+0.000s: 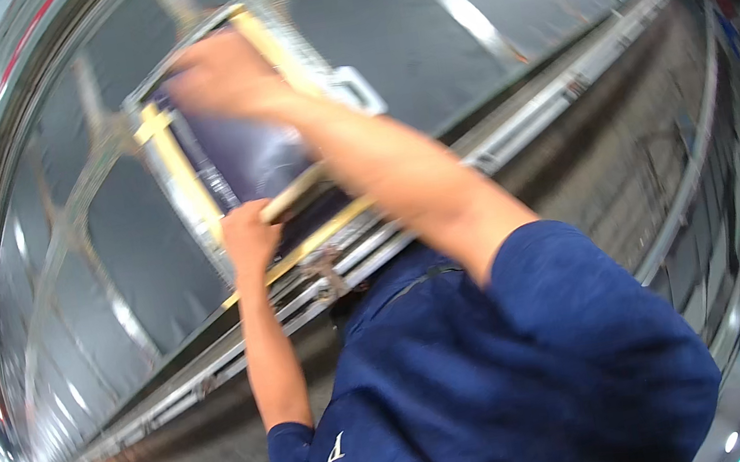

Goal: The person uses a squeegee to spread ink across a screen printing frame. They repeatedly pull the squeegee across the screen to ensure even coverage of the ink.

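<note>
A rectangular screen-printing frame (176, 184) lies tilted on the long table, its metal border lined with yellow tape. Dark purple mesh (250, 149) fills its middle. Across the near part of the mesh runs a pale wooden bar (294, 193), looking like a squeegee handle. My left hand (251, 236) is closed at the left end of this bar, close to the frame's left side. Stretched over the frame, my right hand (221, 77) is above the far part of the mesh. Motion smears its fingers, and whether it holds anything is hidden. My right forearm covers part of the bar.
Dark rectangular panels (394, 34) with shiny strips between them cover the long table. A metal rail (543, 117) runs along its near edge, with a clamp-like fitting (326, 270) by the frame. A white handle (358, 91) sticks out from the frame's right side.
</note>
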Tool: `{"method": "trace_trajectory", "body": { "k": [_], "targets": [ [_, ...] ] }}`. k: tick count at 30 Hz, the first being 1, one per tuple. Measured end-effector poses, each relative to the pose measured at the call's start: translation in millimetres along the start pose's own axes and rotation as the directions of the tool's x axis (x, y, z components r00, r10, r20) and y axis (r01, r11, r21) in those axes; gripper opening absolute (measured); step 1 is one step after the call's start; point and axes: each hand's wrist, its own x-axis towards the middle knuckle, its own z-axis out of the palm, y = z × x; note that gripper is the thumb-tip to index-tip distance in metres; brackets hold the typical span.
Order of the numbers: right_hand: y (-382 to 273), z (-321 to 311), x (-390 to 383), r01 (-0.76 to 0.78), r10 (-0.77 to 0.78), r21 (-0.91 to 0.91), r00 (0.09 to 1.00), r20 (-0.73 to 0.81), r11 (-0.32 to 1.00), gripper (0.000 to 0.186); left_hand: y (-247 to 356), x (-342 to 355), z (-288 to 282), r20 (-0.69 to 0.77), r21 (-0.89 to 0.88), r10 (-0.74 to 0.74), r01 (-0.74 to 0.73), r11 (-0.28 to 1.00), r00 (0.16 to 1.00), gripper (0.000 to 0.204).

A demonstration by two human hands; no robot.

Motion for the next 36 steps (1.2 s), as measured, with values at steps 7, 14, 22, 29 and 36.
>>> {"method": "trace_trajectory", "body": {
  "k": [7,14,22,29,36],
  "targets": [
    [307.7,27.2,-86.9,-0.595,0.576,-0.227,0.803,-0.152,0.771,0.040,-5.3,12.6,7.2,0.040,0.014,0.057,-0.058,0.998,0.998,0.034],
    [270.9,39.3,-114.3,-0.700,0.687,-0.071,0.711,-0.151,0.710,0.039,-6.1,-7.1,9.9,0.094,0.046,-0.026,0.021,0.999,0.995,0.028],
    [166.8,30.9,-69.6,-0.519,0.500,0.005,0.819,-0.280,0.854,0.027,-30.3,-20.3,-19.6,-0.060,0.008,0.063,-0.063,0.998,0.996,0.031],
    [110.4,198.0,-67.5,-0.446,0.535,0.329,0.801,-0.268,0.833,0.022,-154.1,-84.2,-86.8,0.016,0.095,-0.011,0.010,0.995,1.000,0.027],
    [83.7,198.4,-75.8,-0.517,0.590,0.291,0.749,-0.301,0.805,0.022,-180.2,-83.3,-104.6,0.123,-0.033,0.111,-0.108,0.994,0.986,0.024]
  ]
}}
